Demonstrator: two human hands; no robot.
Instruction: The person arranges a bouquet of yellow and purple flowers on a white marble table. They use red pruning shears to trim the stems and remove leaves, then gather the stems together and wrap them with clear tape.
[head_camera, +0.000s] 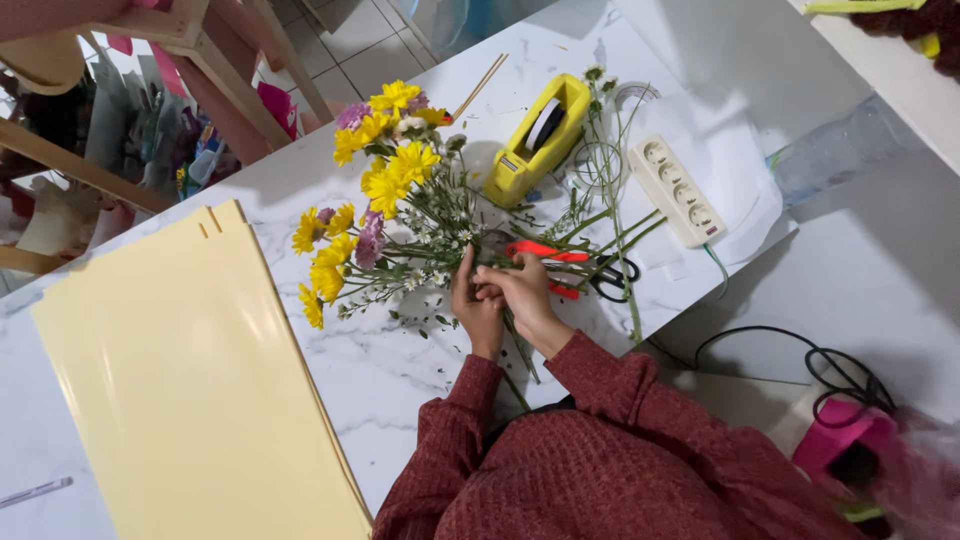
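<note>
A bunch of yellow and purple flowers (375, 190) with small white sprigs lies on the white marble table (400, 370), blooms toward the left, stems toward me. My left hand (476, 310) grips the gathered stems. My right hand (520, 290) is pressed against the left one, fingers closed on the same stems. Both arms wear dark red knitted sleeves. Red-handled scissors (560, 262) lie just past my right hand, partly under loose stems.
Large pale yellow sheets (190, 390) cover the table's left part. A yellow tape dispenser (537, 140), a white power strip (680, 190), loose green stems (610, 180) and a thin wooden stick (480, 85) lie beyond. Black cables (830, 370) and a pink object (840, 440) sit at right.
</note>
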